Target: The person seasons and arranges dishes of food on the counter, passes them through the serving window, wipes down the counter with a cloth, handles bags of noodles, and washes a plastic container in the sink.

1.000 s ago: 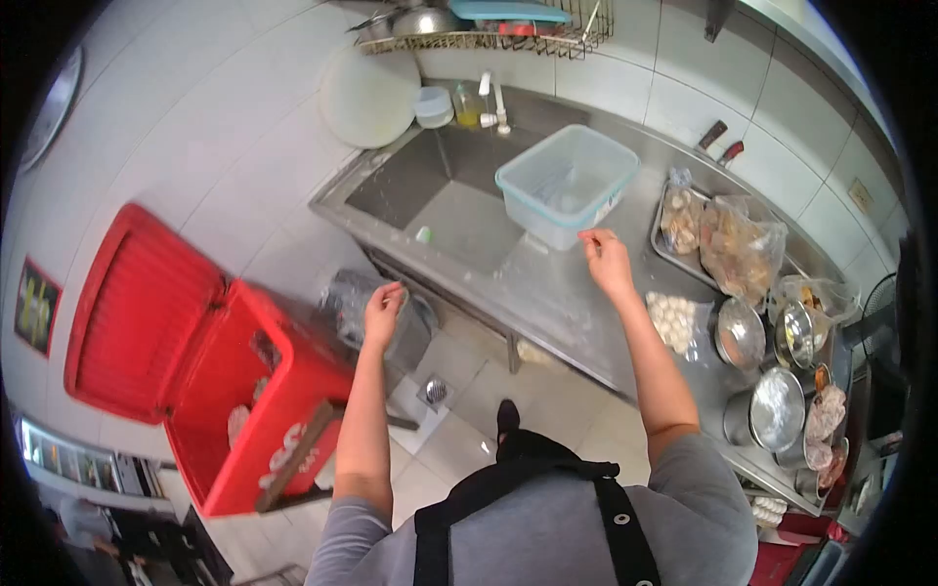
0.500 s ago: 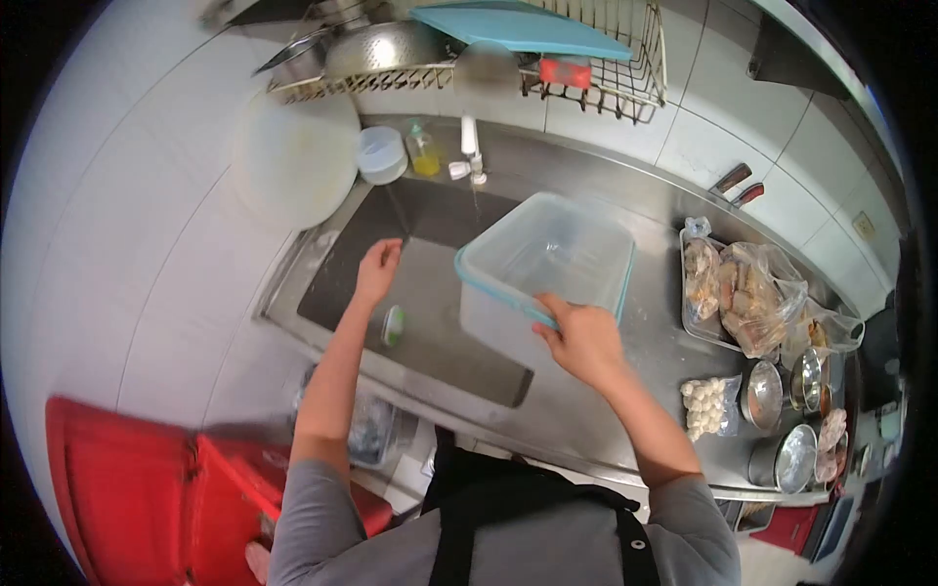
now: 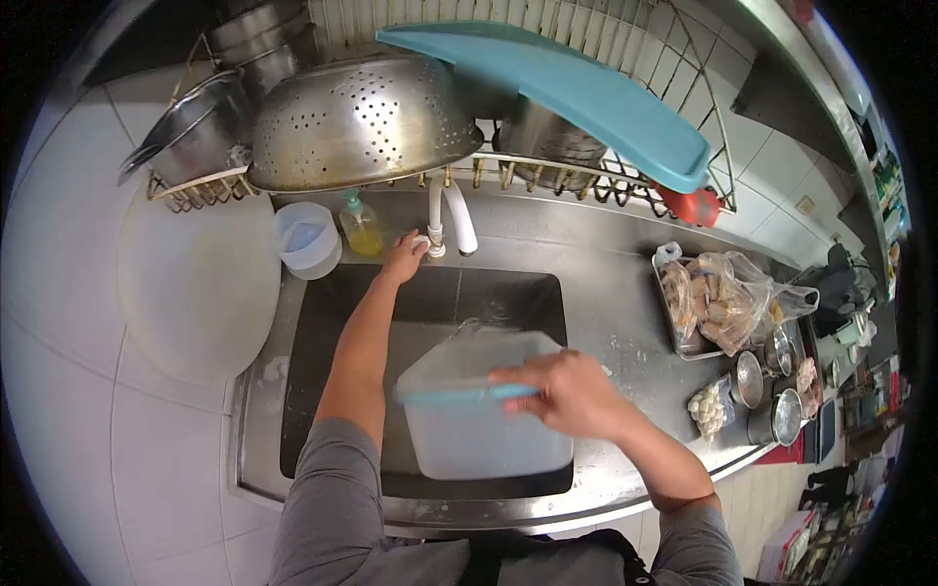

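Note:
My right hand (image 3: pixel 572 393) grips the blue rim of a large translucent plastic container (image 3: pixel 489 438). The container is tilted inside the steel sink (image 3: pixel 318 317), over its right part, and looks slightly blurred. My left hand (image 3: pixel 402 259) reaches to the back edge of the sink, its fingers closed around the small white handle at the base of the white faucet (image 3: pixel 437 207). Left of that hand stand a soap bottle (image 3: pixel 364 234) with yellow liquid and a round white tub (image 3: pixel 311 244).
Above the sink, a wire rack holds a steel colander (image 3: pixel 362 122), pots and a blue lid (image 3: pixel 586 93). A round white board (image 3: pixel 200 283) leans at the left. On the right counter are a tray of bagged meat (image 3: pixel 728 298), a bag of white balls (image 3: pixel 709 408) and several metal bowls.
My left hand has moved from above the sink to the faucet handle. My right hand has brought the container from the sink's right edge down into the sink. The view has shifted.

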A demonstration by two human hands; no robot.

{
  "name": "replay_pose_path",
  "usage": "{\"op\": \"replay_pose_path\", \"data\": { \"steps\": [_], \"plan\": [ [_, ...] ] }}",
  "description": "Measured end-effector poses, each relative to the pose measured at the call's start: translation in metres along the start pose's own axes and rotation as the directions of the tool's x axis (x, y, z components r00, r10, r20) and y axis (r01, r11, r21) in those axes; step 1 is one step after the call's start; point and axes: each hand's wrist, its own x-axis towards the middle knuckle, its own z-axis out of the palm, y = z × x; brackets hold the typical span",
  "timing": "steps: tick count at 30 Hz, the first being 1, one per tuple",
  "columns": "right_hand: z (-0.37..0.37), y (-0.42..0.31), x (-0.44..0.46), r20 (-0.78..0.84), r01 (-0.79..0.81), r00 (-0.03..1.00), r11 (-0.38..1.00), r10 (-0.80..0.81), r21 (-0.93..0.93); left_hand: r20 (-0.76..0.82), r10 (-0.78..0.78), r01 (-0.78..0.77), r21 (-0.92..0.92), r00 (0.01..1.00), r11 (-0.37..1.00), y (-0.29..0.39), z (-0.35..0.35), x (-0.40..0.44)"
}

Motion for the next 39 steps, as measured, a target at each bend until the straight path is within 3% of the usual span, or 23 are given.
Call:
{"op": "replay_pose_path", "data": {
  "steps": [5,7,8,11,14,17,19,20,22,23,25,26,28,29,30,32,35,38,39],
  "plan": [
    [0.089,0.120,0.066,-0.004,-0.109,0.992,0.872,0.126,0.476,-0.019,0.029,-0.032,-0.227,0.999,0.973,-0.020,0.024,0.010],
    [0.099,0.141,0.093,0.219,-0.349,0.936,0.643,0.277,0.682,0.005,-0.029,0.029,-0.317,1.000,0.948,-0.021,0.019,0.011],
    [0.102,0.149,0.104,0.248,-0.390,0.919,0.613,0.307,0.687,-0.111,0.048,-0.081,-0.314,0.993,0.946,-0.027,0.025,0.013],
    [0.109,0.164,0.133,0.313,-0.465,0.883,0.570,0.348,0.678,0.083,-0.163,0.183,-0.384,0.983,0.905,-0.013,0.011,0.014],
    [0.114,0.170,0.154,0.315,-0.462,0.887,0.612,0.338,0.642,0.272,-0.184,0.298,-0.477,0.945,0.827,-0.014,0.007,0.017],
    [0.102,0.175,0.169,0.343,-0.498,0.867,0.630,0.361,0.596,0.251,-0.497,0.556,-0.371,0.831,0.744,-0.008,0.013,0.006],
    [0.085,0.168,0.175,0.313,-0.457,0.890,0.656,0.333,0.601,0.152,-0.240,0.261,-0.137,0.959,0.955,0.029,-0.005,-0.041],
    [0.082,0.172,0.180,0.298,-0.433,0.901,0.671,0.314,0.602,0.129,-0.085,0.086,-0.006,0.988,0.996,0.054,-0.023,-0.063],
    [0.067,0.172,0.186,0.310,-0.363,0.926,0.725,0.214,0.585,0.225,0.074,-0.100,0.109,0.971,0.989,0.097,-0.060,-0.094],
    [0.065,0.172,0.192,0.222,-0.248,0.962,0.855,0.161,0.455,0.280,0.145,-0.195,0.159,0.949,0.968,0.108,-0.070,-0.103],
    [0.069,0.168,0.199,0.088,-0.014,0.996,0.993,0.003,0.119,0.283,0.090,-0.141,0.166,0.955,0.976,0.098,-0.062,-0.103],
    [0.071,0.163,0.201,-0.055,0.104,0.994,0.985,-0.097,0.139,0.279,0.067,-0.118,0.171,0.958,0.978,0.091,-0.055,-0.098],
    [0.075,0.147,0.204,-0.331,0.334,0.902,0.934,-0.277,0.129,0.043,0.058,-0.065,0.192,0.997,0.979,0.080,-0.034,-0.099],
    [0.077,0.141,0.203,-0.252,0.232,0.957,0.899,-0.143,0.372,-0.076,0.051,-0.035,0.198,0.996,0.980,0.073,-0.026,-0.100],
    [0.078,0.135,0.202,-0.140,0.105,0.990,0.804,-0.027,0.585,-0.087,-0.024,0.039,0.177,0.996,0.983,0.075,-0.029,-0.104],
    [0.075,0.127,0.199,0.146,-0.183,0.983,0.472,0.114,0.862,-0.109,-0.166,0.180,0.136,0.980,0.974,0.076,-0.045,-0.108],
    [0.075,0.125,0.191,0.146,-0.167,0.985,0.330,0.089,0.929,-0.121,-0.374,0.380,0.032,0.919,0.924,0.043,-0.055,-0.119],
    [0.087,0.121,0.189,0.028,-0.085,0.982,0.310,0.185,0.947,-0.074,-0.482,0.419,-0.393,0.873,0.819,0.024,-0.056,-0.154],
    [0.097,0.114,0.187,-0.108,-0.004,0.968,0.443,0.226,0.897,-0.091,-0.535,0.440,-0.465,0.840,0.769,0.019,-0.052,-0.164]
  ]
}}
